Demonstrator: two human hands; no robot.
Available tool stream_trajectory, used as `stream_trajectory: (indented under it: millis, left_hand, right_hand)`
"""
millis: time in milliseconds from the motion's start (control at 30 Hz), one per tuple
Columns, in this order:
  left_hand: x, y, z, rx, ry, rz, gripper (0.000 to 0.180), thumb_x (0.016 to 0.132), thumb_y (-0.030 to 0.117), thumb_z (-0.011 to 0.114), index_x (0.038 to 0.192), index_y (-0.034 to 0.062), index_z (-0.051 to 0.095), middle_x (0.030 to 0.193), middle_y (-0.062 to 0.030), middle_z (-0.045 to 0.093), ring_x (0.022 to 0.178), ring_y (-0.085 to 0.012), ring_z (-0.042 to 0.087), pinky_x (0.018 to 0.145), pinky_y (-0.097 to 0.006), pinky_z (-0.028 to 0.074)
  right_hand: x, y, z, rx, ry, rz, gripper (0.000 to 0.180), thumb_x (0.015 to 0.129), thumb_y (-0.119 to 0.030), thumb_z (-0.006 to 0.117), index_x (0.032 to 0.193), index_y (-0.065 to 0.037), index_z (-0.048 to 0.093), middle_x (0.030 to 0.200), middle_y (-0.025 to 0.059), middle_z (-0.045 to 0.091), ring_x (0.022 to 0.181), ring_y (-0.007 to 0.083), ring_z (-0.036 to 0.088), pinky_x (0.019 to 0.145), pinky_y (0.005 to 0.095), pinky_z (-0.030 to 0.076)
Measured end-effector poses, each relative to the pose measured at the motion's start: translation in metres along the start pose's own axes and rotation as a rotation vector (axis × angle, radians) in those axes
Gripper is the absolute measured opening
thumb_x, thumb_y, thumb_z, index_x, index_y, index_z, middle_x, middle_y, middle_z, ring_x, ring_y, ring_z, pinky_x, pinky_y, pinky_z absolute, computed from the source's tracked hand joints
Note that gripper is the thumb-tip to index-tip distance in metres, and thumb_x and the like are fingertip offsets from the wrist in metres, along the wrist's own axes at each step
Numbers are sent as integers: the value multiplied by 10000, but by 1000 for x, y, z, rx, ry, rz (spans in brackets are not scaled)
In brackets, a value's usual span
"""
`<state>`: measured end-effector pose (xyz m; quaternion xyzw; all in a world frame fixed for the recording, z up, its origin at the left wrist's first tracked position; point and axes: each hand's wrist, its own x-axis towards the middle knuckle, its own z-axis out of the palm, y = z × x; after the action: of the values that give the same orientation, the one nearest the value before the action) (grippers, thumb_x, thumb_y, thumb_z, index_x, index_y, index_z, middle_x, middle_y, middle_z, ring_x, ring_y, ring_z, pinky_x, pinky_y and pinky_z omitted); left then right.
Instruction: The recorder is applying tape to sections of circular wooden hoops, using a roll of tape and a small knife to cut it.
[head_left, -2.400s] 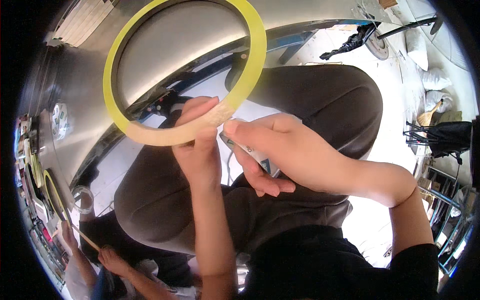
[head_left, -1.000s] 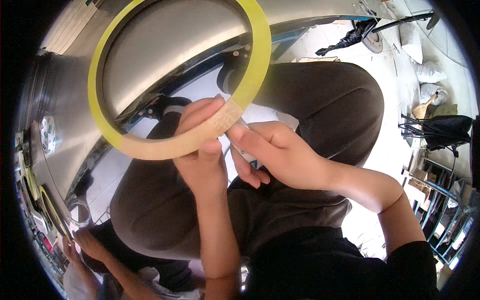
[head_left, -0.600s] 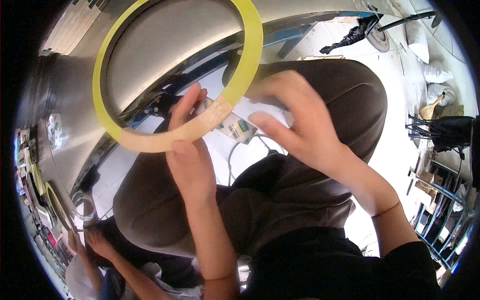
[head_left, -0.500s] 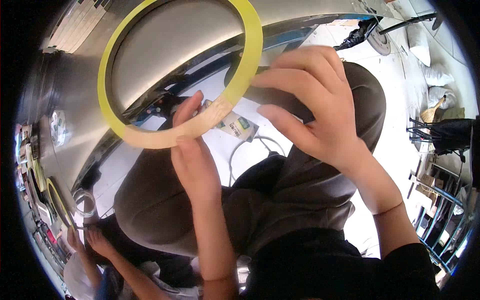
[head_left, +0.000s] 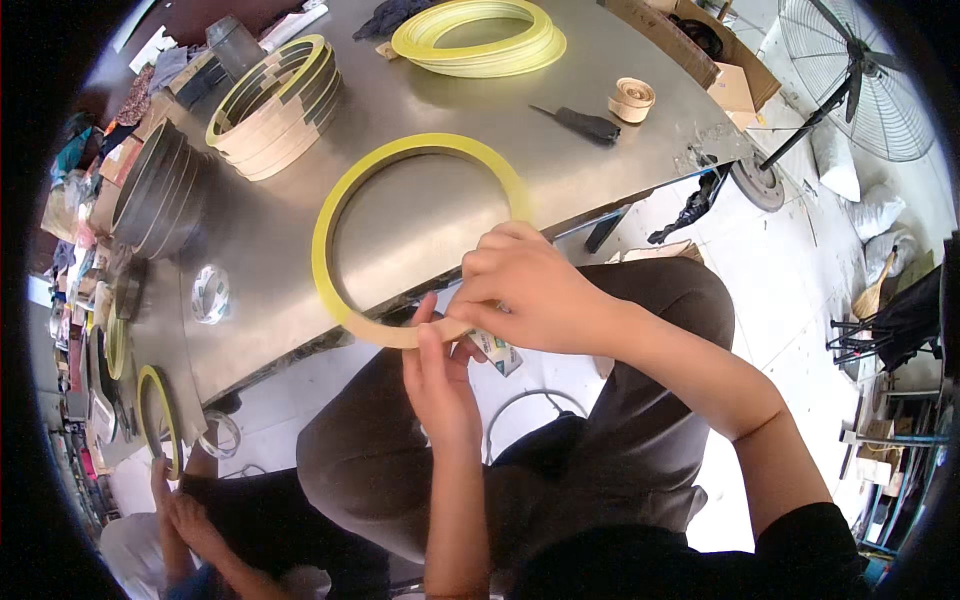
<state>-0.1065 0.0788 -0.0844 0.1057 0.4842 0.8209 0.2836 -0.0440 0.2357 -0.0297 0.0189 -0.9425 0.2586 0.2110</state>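
I hold a large flat yellow ring [head_left: 330,215] over the near edge of a steel table [head_left: 400,90]. My left hand [head_left: 440,385] grips the ring's lower edge from below, thumb up against it. My right hand [head_left: 525,295] closes over the same lower stretch from above, fingers pressing on the rim. A small white and green item [head_left: 497,352] shows just under my right hand; which hand has it I cannot tell.
On the table lie a stack of yellow rings [head_left: 480,35], another leaning stack [head_left: 275,100], dark rings [head_left: 155,190], a tape roll [head_left: 210,293], a small beige roll [head_left: 632,98] and a black tool [head_left: 585,124]. A fan [head_left: 860,75] stands right. Another person's hands [head_left: 180,510] work lower left.
The view has tilted so the table top shows. The ring now sits lower, and my right hand has come down from its raised position onto the ring's lower edge.
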Motion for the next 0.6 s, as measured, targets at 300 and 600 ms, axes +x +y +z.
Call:
stream_trajectory:
  millis: [300,600]
  left_hand:
    - [-10,-4,4,252,-42,16,540,1015,74,549,1501,-36,341,1325,-162,575,1102,-189,616,956,-335,500]
    - [-5,-21,1,120,-125,53,527,996,34,561,1485,-18,372,1229,-154,618,1046,-185,643,942,-352,541]
  right_hand:
    - [15,14,-5,-61,260,3,136,872,-139,647,978,-78,707,991,93,647,1000,311,581,909,417,443]
    - [11,138,-61,-903,190,412,319,891,-121,557,1200,-77,623,1148,122,641,1158,320,580,993,434,480]
